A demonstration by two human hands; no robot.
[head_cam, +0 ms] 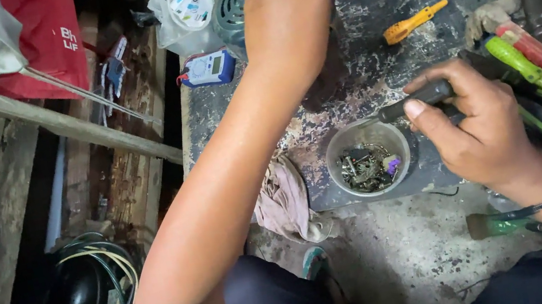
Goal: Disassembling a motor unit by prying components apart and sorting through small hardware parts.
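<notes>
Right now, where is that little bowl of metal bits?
In the head view, the small round bowl sits at the worn table's near edge, just below the right hand and right of a crumpled rag.

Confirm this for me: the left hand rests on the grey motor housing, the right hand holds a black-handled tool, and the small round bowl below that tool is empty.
Not empty. The head view shows the small round bowl holding a heap of small metal parts. The rest stands: the left hand rests on the grey motor housing, and the right hand holds the black-handled tool.
</notes>
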